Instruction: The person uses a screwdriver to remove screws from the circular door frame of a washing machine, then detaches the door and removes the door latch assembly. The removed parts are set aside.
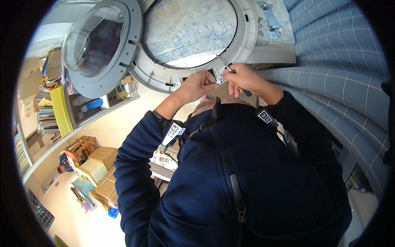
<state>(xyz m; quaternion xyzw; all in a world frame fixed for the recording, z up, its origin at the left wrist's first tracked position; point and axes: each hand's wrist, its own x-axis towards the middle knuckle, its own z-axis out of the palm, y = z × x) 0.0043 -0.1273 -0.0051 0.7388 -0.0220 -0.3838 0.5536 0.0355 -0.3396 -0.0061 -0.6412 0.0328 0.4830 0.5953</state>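
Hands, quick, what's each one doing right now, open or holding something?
Left hand: closed, fingertips pinching a small metal part.
Right hand: closed, holding a black-handled tool.

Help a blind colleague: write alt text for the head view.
Left hand holds a small silvery part; right hand holds a black-handled tool, beside a grey ring frame whose clear-domed door stands open at left.

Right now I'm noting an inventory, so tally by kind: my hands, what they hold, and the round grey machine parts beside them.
Hands: 2 (left hand, right hand)
Black-handled tool: 1
Small metal part: 1
Round door: 1
Ring-shaped frame: 1
Total: 6
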